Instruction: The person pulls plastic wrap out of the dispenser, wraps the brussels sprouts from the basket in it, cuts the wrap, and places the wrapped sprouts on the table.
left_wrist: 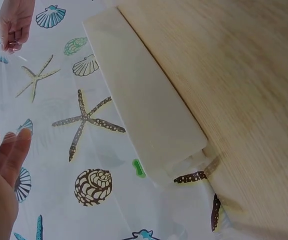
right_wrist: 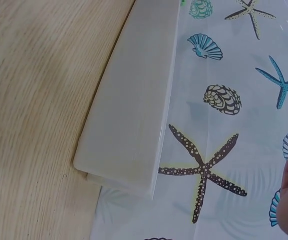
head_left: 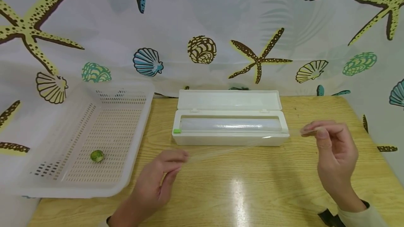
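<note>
A clear sheet of plastic wrap [head_left: 214,154] stretches between the two hands, held up at both ends. The left hand [head_left: 156,181] pinches one end between thumb and fingertips, a gap showing behind the pinch. The right hand [head_left: 336,153] pinches the other end the same way, its fingers bent and its palm partly showing. The wrap is thin and see-through, with a bright glint nearer the right hand; whether it still joins the roll, I cannot tell.

Beyond and between the hands sits a white box [head_left: 195,140], its lid [head_left: 228,100] tipped back on the side away from them. Inside lies a shiny roll [head_left: 230,124] of wrap, and a green tab [head_left: 177,131] marks the corner toward the left hand. To the left of the left hand is a white basket [head_left: 142,129] holding one small green sprout [head_left: 97,156]. Under it all is a wooden table [head_left: 221,192]; a cloth [head_left: 221,9] printed with shells and starfish hangs beyond.
</note>
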A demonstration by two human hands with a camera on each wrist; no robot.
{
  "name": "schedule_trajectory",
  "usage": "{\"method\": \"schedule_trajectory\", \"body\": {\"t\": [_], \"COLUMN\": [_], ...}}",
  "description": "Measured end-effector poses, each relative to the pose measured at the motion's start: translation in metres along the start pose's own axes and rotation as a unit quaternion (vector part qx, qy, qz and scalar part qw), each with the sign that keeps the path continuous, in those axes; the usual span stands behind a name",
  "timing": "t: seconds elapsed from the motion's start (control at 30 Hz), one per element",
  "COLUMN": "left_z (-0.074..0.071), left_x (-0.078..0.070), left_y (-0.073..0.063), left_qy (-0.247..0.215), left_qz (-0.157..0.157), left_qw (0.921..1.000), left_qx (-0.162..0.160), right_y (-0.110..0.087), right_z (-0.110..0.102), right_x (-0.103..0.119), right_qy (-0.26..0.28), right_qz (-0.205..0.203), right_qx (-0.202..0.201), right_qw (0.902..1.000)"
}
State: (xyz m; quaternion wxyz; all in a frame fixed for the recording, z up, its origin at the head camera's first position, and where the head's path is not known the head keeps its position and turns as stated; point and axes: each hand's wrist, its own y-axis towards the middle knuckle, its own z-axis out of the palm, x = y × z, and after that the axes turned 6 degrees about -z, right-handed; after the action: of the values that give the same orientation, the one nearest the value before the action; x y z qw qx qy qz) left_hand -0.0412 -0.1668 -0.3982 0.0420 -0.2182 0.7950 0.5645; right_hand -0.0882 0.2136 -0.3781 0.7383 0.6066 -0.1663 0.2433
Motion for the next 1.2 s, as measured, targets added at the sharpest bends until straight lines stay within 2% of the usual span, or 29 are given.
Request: {"method": "schedule_trajectory", "body": {"t": [0.2, 0.47, 0.6, 0.8, 1.07, 1.2], "left_z": [0.002, 0.006, 0.004, -0.003, -0.013, -0.018], "left_x": [-0.002, -0.004, -0.005, -0.004, -0.002, 0.000], "left_y": [-0.012, -0.020, -0.024, -0.030, -0.037, -0.039], "left_qy": [0.003, 0.002, 0.000, -0.004, -0.019, -0.018], "left_qz": [-0.014, 0.011, 0.014, 0.014, 0.000, 0.012], "left_qw": [0.9989, 0.9972, 0.9965, 0.9954, 0.9935, 0.9923], "left_qx": [0.046, 0.074, 0.082, 0.094, 0.113, 0.122], "right_y": [-0.006, -0.011, -0.014, -0.019, -0.031, -0.034], "right_z": [-0.003, -0.009, -0.015, -0.024, -0.039, -0.043], "right_x": [0.004, 0.009, 0.013, 0.016, 0.023, 0.024], "right_qy": [0.019, 0.013, 0.011, 0.048, 0.056, 0.075], "right_qz": [-0.001, 0.005, 0.011, 0.017, 0.044, 0.054], "right_qx": [0.004, 0.030, 0.062, 0.117, 0.183, 0.210], "right_qw": [0.9998, 0.9995, 0.9979, 0.9918, 0.9805, 0.9734]}}
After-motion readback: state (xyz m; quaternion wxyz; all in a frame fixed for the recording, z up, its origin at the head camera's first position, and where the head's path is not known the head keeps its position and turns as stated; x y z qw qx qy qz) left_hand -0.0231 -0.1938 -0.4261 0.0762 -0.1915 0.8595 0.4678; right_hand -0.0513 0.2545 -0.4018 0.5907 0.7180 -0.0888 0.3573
